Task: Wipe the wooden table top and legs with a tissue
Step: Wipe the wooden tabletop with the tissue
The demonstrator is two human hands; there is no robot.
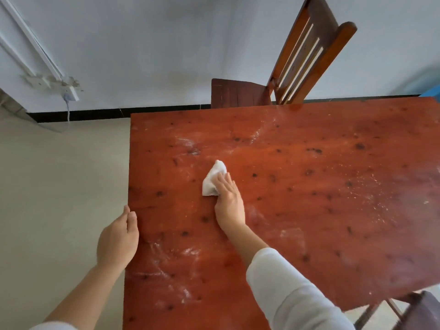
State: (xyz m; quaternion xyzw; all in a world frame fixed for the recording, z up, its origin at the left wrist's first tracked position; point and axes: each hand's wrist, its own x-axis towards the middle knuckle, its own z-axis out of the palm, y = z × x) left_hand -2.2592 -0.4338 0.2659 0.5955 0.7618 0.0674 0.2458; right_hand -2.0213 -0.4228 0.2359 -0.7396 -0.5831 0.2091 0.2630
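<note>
white sleeve: nearest of all, on the right forearm, stretched out over the near part of the table.
left hand: relaxed, fingers straight and together, holding nothing; set at the table's left edge, probably to steady the body during the wiping; actual contact hard to confirm.
right hand: laid flat, fingers straight and close, pressing down on the tissue rather than pinching it; likely so for broad, even pressure.
tissue: white, crumpled into a wad, on the table top left of centre, partly under the right fingertips, sticking out ahead and to the left.
table: red-brown varnished wood with dark knots; whitish smears at the near left and beyond the tissue, pale specks toward the right; judged only partly wiped, legs out of sight.
near chair: dark, blurred, at the near right corner.
floor: pale beige, left of the table.
far chair: wooden, slatted back, right up against the far edge.
skirting: black, along the foot of the wall.
wall: pale grey-white, with a white socket block and hanging cable low on the left.
</note>
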